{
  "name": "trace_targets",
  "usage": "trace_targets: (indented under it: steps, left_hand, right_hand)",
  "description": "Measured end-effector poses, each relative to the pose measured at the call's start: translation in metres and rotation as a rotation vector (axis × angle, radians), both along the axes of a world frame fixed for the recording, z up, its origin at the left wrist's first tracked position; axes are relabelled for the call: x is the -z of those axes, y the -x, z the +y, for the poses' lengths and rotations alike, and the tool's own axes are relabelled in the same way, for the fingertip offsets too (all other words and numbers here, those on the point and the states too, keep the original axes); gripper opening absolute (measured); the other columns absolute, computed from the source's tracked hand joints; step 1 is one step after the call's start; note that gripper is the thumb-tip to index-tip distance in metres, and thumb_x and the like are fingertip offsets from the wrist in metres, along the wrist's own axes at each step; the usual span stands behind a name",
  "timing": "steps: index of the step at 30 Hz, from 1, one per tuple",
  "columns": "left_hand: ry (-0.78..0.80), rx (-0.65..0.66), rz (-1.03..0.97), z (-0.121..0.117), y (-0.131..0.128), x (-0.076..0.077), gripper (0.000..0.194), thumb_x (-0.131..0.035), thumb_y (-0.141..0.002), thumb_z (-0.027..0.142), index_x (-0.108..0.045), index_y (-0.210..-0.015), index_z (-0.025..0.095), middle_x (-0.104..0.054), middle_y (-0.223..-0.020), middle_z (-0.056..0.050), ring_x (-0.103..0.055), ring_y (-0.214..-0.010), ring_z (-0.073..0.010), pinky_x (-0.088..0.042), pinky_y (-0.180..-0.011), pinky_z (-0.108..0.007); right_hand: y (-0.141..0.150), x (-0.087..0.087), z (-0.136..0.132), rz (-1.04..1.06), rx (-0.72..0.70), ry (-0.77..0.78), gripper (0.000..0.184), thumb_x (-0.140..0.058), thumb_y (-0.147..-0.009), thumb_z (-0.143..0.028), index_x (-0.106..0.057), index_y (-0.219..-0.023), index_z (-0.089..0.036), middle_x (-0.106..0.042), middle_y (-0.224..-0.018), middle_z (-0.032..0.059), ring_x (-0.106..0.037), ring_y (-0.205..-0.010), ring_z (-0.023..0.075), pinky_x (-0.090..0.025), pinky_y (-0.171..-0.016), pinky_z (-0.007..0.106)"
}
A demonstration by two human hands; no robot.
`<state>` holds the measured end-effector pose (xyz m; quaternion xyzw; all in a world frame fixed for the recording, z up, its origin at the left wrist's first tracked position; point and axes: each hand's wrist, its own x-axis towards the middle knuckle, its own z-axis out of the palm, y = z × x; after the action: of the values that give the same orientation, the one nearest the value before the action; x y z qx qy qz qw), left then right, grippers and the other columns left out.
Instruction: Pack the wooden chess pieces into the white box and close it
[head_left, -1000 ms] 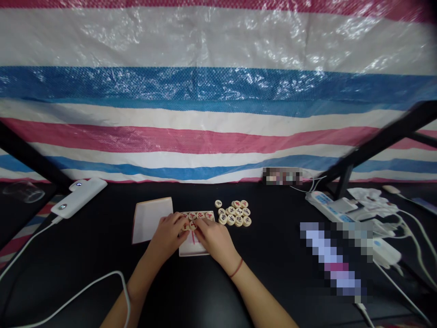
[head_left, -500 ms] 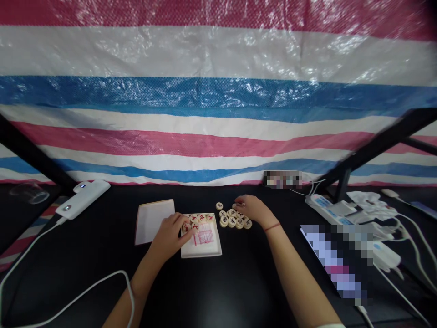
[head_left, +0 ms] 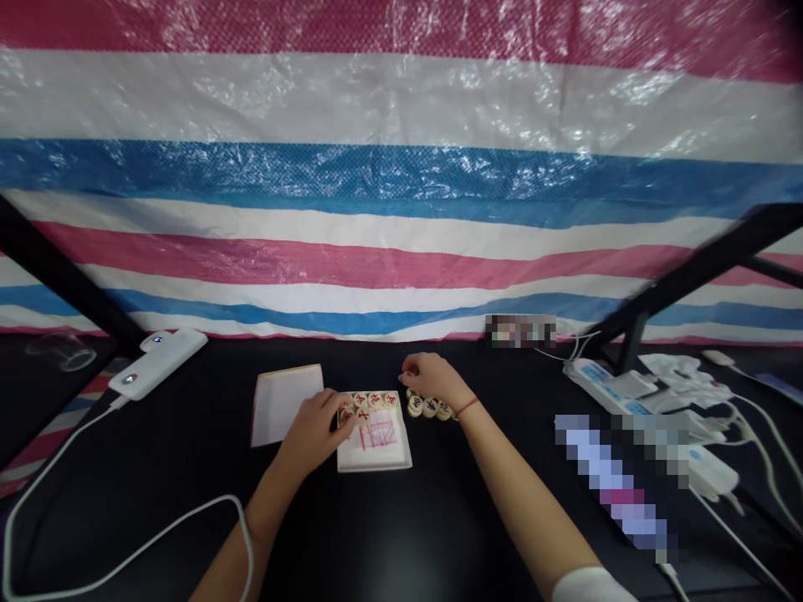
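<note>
A shallow white box (head_left: 375,461) lies on the black table, with a red grid drawn on its floor. Round Chinese chess pieces (head_left: 375,400) with red characters line its far side, and a second row begins at the left. My left hand (head_left: 317,425) is at the box's left side, thumb and fingers closed around a piece in that second row. Right of the box is a cluster of Chinese chess pieces (head_left: 430,407) with dark characters. My right hand (head_left: 432,376) reaches over its far left part, fingertips pinched at a lone piece they mostly hide.
An open white lid (head_left: 287,401) lies left of the box. A white device (head_left: 160,364) with a cable is at the far left. On the right are a power strip (head_left: 602,380) with plugs and cables and a blurred-out phone-like device (head_left: 615,493). A striped sheet (head_left: 376,259) hangs behind.
My right hand has moved left from the back of the cluster to the lone piece, covering it and several others. My left hand stays at the box. The view has shifted slightly.
</note>
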<state>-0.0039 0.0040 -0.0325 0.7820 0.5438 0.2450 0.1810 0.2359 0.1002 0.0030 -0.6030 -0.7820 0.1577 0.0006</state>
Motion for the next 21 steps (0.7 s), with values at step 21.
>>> trace_targets:
  steps: [21]
  left_hand:
    - [0.009,0.029,-0.001,-0.001,-0.002,0.003,0.021,-0.050,-0.089,0.032,-0.062,-0.104,0.023,-0.062,-0.095,-0.004,-0.060,-0.088,-0.0214,-0.046,-0.079,-0.035]
  right_hand:
    - [-0.054,0.007,0.017,-0.100,0.126,0.043,0.025,-0.065,-0.073,-0.026,-0.073,-0.093,-0.015,-0.073,-0.094,0.0096,-0.067,-0.086,0.0212,-0.043,-0.068,0.024]
